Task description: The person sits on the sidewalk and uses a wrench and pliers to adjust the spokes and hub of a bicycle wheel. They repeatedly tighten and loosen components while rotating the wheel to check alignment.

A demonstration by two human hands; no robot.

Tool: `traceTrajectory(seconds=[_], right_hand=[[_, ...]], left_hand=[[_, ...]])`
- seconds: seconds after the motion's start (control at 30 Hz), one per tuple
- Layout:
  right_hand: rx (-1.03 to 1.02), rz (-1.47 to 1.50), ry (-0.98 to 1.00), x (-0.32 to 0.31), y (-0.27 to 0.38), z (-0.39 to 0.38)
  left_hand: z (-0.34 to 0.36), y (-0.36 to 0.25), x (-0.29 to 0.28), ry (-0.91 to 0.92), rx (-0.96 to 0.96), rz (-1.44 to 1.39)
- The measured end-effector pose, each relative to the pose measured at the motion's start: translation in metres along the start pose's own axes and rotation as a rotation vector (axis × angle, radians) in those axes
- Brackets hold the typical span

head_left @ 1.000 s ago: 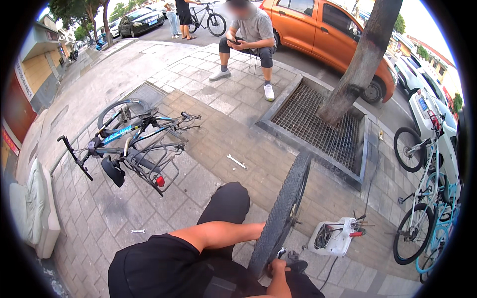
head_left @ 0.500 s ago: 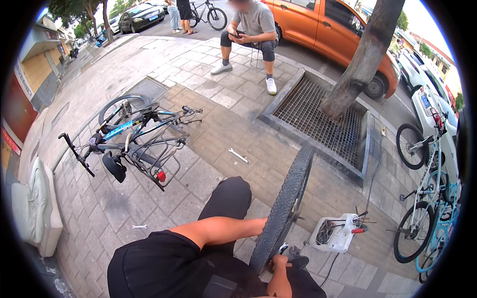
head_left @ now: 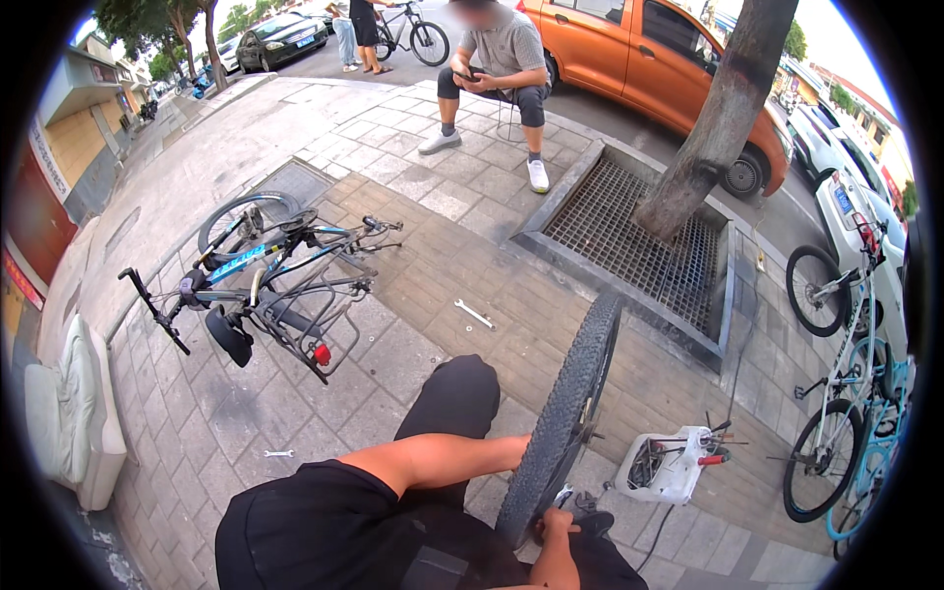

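An upright bicycle wheel point(head_left: 556, 413) with a knobby tire stands between my forearms. My left hand point(head_left: 516, 450) reaches behind the tire, which hides its fingers. Low on the wheel's right side, my right hand point(head_left: 557, 523) is closed on a silver wrench point(head_left: 564, 494), close to the hub side of the rim. A white plastic container point(head_left: 644, 470) of tools with a red handle lies to the right. Ahead on the paving are a wrench point(head_left: 474, 313) and, further left, a smaller wrench point(head_left: 279, 453).
A black-and-blue bicycle frame point(head_left: 251, 275) lies at left, beside a pale cushion point(head_left: 74, 413). A seated person point(head_left: 492, 74) holds a phone beyond a tree grate point(head_left: 629, 246). Parked bicycles point(head_left: 824, 457) line the right; an orange car point(head_left: 634, 64) is behind the tree.
The view has shifted slightly, with the scene a little higher than a second ago. My hands and the wheel stay in about the same place.
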State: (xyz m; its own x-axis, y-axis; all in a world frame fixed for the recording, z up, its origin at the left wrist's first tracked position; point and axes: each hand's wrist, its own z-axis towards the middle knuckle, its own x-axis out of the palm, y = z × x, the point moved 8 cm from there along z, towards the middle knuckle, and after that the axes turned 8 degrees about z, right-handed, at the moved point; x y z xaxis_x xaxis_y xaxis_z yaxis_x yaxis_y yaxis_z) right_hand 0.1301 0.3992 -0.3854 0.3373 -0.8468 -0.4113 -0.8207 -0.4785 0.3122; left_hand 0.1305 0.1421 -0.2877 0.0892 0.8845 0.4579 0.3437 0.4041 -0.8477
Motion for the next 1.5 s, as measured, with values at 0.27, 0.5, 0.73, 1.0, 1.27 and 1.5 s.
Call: traceTrajectory(seconds=[0.27,0.5,0.73,1.0,1.27,1.5], right_hand=[[-0.005,0.004,-0.054,-0.004,0.004,-0.014],[-0.006,0.026,0.014,-0.006,0.004,-0.005],[-0.014,0.050,-0.017,-0.004,0.000,-0.008],[-0.052,0.056,-0.024,-0.003,-0.004,0.004],[-0.018,0.046,-0.002,-0.004,0.003,-0.009],[-0.033,0.030,0.013,-0.004,0.004,-0.015]], left_hand=[[-0.014,-0.040,0.022,0.067,0.092,0.090],[-0.014,-0.064,0.027,0.017,0.165,0.198],[-0.028,-0.075,0.038,-0.001,0.002,-0.147],[-0.027,-0.080,0.038,0.013,0.039,-0.177],[-0.024,-0.071,0.038,-0.082,-0.129,-0.332],[-0.020,-0.046,0.029,-0.042,-0.188,-0.368]])
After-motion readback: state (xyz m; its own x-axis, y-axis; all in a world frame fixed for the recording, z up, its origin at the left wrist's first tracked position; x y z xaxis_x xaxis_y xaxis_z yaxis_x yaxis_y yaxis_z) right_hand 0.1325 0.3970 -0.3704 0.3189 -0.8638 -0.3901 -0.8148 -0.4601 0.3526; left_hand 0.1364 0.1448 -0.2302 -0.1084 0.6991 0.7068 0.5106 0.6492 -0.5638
